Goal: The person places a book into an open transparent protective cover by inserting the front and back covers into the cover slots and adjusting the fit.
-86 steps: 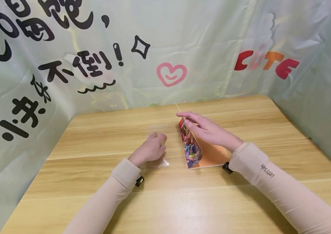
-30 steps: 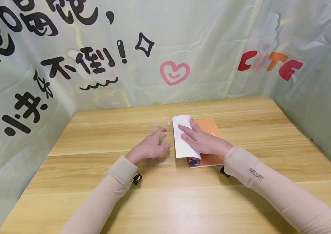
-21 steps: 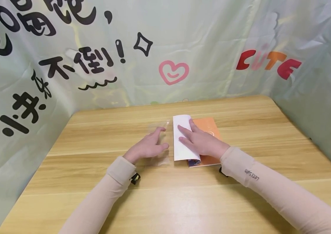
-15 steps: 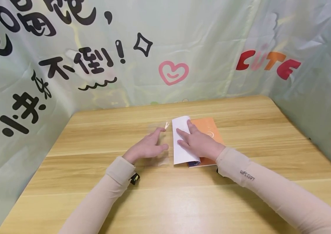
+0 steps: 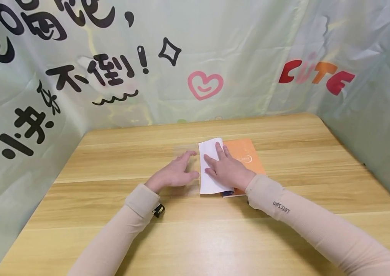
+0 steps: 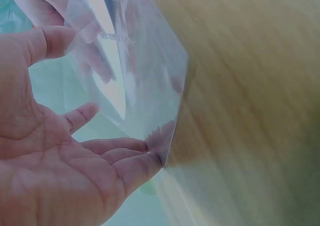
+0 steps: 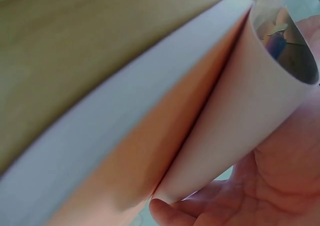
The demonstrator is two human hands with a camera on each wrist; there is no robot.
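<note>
Hands: right [image 5: 231, 171] spread, fingers extended, resting on the white flap [image 5: 210, 184] curled leftward over the orange booklet [image 5: 242, 147], gripping nothing; left [image 5: 172, 174] relaxed, thumb and fingers well apart, fingertips at the edge of clear plastic film [image 6: 135, 70]. Booklet lies on wooden table [image 5: 195, 241], film just left of flap

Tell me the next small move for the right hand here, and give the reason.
Probably the right hand should ease the white flap slightly left, toward the clear plastic. The flap's free edge is right beside the plastic, the right hand lies spread on the flap, and the left hand is at the plastic, its thumb and fingers apart.
</note>
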